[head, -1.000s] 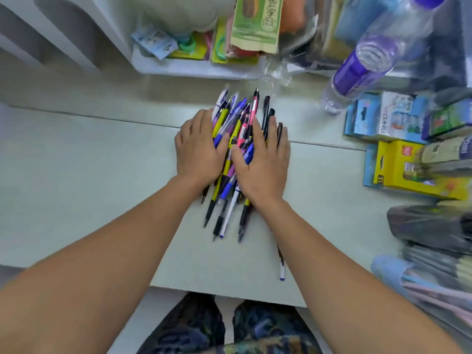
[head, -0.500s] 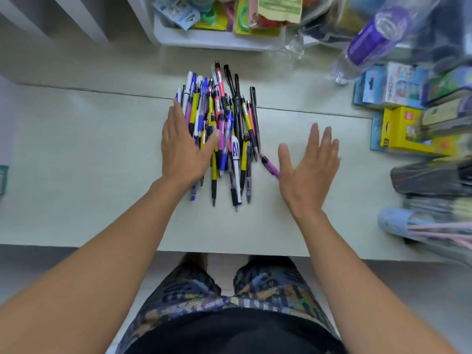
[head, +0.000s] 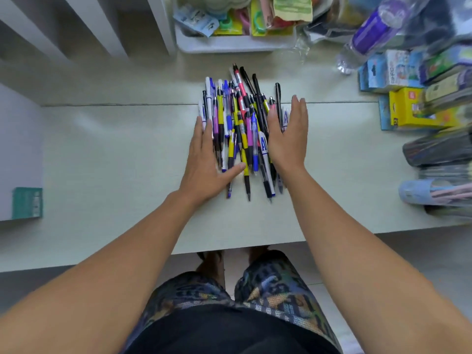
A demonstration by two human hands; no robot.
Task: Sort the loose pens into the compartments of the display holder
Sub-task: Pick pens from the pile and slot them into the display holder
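Legible writing: blue block letters, apparently "AI", on one white pen barrel (head: pixel 263 146); rest of that print hidden. Red logo on yellow box (head: pixel 413 108) at right, too blurred to read. Characters on blue carton (head: pixel 390 70) and on green packet (head: pixel 293 7) in white tray (head: pixel 224 46), unreadable.

Pens (head: pixel 240 129) in one heap on table (head: pixel 115 154), mid-table, barrels roughly parallel, tips mostly toward near edge. Colours: yellow, purple, blue, pink, black, white.

Left hand (head: pixel 204 159) flat against left flank of heap, fingers straight and together, thumb spread out under lower barrels. Right hand (head: pixel 288 139) on edge against right flank, fingers straight and together, nothing gripped. Display holder not identifiable.

Versus 0.5 s ago: right hand, then clear of heap with fingers splayed, now pressed against it. Stray purple pen no longer apart. Heap narrower. Left hand shifted from on top of heap to its side. Bottle (head: pixel 375 29) and cartons unmoved.
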